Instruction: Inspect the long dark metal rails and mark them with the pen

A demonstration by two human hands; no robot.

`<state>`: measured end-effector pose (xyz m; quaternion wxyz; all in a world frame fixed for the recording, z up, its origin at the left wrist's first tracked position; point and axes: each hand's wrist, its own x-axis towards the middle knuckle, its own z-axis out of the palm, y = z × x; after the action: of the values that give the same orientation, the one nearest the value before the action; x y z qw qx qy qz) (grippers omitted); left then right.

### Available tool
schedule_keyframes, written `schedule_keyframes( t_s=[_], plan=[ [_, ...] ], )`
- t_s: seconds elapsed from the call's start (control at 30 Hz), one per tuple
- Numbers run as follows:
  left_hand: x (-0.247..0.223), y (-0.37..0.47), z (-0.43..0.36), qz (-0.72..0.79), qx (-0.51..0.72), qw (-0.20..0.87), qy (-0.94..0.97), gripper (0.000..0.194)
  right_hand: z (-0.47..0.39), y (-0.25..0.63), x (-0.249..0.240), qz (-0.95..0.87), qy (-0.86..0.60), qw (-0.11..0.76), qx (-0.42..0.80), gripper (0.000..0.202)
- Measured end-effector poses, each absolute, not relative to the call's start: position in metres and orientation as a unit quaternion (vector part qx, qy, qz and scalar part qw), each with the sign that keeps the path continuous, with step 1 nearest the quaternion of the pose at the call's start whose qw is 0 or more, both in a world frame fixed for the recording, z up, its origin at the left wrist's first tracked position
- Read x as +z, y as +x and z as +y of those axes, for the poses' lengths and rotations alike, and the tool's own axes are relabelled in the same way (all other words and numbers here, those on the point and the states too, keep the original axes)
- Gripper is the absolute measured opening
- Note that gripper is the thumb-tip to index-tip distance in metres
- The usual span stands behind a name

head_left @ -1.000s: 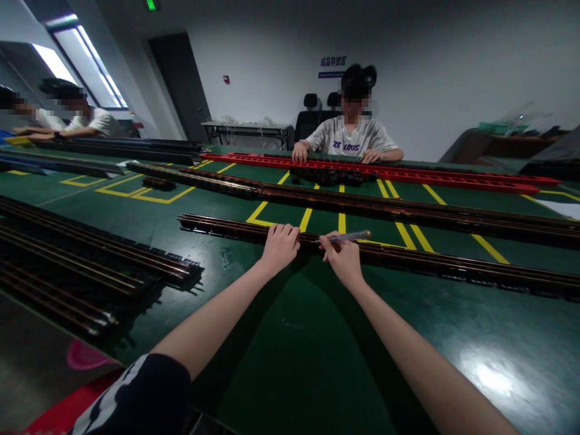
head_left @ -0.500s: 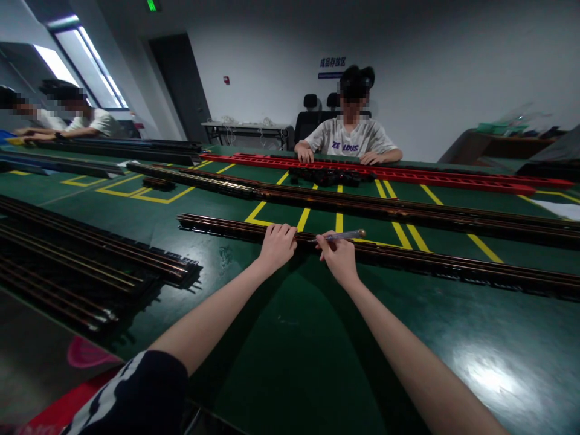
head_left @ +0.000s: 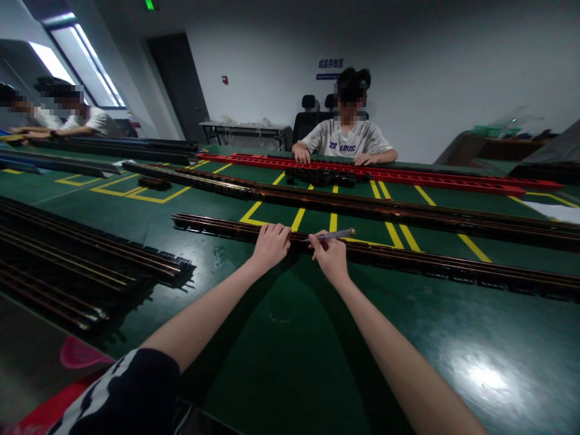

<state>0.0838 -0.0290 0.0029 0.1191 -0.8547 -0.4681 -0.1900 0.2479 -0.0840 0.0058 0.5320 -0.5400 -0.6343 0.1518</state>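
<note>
A long black rail with copper-coloured strips (head_left: 408,260) runs across the green table (head_left: 272,374) in front of me. My left hand (head_left: 272,244) is closed over the rail, fingers curled across its far edge. In my right hand (head_left: 330,257), just to the right, is a small screwdriver (head_left: 339,234) with a clear handle, pinched between thumb and fingers. Its thin shaft points left, toward the rail beside my left fingers. Whether the tip touches the rail is too small to tell.
Another long black rail (head_left: 317,199) lies beyond, with a red ladder-like frame (head_left: 430,177) behind it. Several rails (head_left: 90,241) are at the left. Across the table sits a person (head_left: 347,136); two more people are at the far left. Yellow tape (head_left: 334,214) marks the tabletop.
The whole view has shifted slightly, so things appear a little further left. Both hands keep their places on the rail, and the screwdriver stays in my right hand.
</note>
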Motion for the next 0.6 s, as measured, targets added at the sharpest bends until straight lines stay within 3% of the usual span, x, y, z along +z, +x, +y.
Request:
schedule_keyframes(
  t_s=[0.6],
  plan=[
    [-0.0009,0.0818,-0.0265,-0.466,-0.2,0.116,-0.854,0.027,-0.0856,0.2487,0.0081,-0.641,-0.553,0.508,0.161,0.051]
  ],
)
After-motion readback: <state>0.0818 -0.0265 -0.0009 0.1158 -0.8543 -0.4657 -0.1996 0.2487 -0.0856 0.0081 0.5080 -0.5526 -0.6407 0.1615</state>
